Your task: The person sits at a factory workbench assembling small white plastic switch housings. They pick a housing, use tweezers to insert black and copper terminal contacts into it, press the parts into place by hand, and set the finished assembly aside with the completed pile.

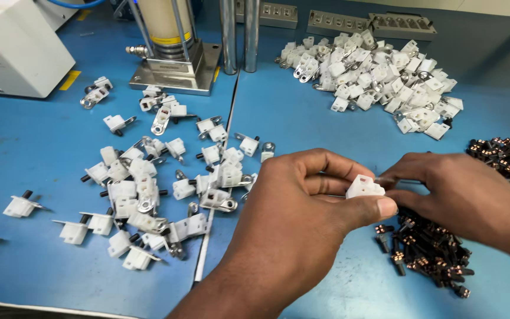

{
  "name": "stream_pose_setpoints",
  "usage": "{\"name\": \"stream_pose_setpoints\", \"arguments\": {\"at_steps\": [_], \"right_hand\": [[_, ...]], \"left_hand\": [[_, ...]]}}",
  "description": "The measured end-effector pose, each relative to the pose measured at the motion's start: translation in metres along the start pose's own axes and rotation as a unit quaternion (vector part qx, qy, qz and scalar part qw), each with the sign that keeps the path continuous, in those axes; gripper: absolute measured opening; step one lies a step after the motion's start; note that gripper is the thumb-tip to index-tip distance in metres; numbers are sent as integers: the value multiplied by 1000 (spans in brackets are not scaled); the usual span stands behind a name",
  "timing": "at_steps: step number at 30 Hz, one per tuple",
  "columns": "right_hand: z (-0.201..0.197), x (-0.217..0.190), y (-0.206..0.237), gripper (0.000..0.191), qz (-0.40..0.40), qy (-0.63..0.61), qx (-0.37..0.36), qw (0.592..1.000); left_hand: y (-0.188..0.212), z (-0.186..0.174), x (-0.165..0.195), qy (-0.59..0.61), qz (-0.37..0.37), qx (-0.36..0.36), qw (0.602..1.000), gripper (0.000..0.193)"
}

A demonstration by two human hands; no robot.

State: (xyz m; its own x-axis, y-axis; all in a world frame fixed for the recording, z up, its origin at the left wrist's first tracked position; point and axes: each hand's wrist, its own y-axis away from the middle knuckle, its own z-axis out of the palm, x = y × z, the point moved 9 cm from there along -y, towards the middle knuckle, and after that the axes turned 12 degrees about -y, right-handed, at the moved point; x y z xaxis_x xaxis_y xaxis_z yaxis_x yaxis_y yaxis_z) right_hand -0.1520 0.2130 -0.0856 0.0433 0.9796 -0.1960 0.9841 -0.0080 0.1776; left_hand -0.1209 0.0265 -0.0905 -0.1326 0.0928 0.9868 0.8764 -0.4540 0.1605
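Left hand pinches a white plastic housing between thumb and fingers at centre frame; right hand meets its right side, fingertips closed, contents unclear; both hands equally near.

Both hands bare: left hand, right hand; no gloves/sleeves.
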Motion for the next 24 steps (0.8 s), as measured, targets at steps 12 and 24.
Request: {"name": "stream_pose_setpoints", "arguments": {"at_steps": [12,24], "right_hand": [[-32,31,32,32,51,-662,95,742],[-22,-25,102,28,189,-629,101,747]], "left_hand": [[-22,25,29,-37,24,92,995,30],[20,7,24,-121,-42,23,992,16]]}}
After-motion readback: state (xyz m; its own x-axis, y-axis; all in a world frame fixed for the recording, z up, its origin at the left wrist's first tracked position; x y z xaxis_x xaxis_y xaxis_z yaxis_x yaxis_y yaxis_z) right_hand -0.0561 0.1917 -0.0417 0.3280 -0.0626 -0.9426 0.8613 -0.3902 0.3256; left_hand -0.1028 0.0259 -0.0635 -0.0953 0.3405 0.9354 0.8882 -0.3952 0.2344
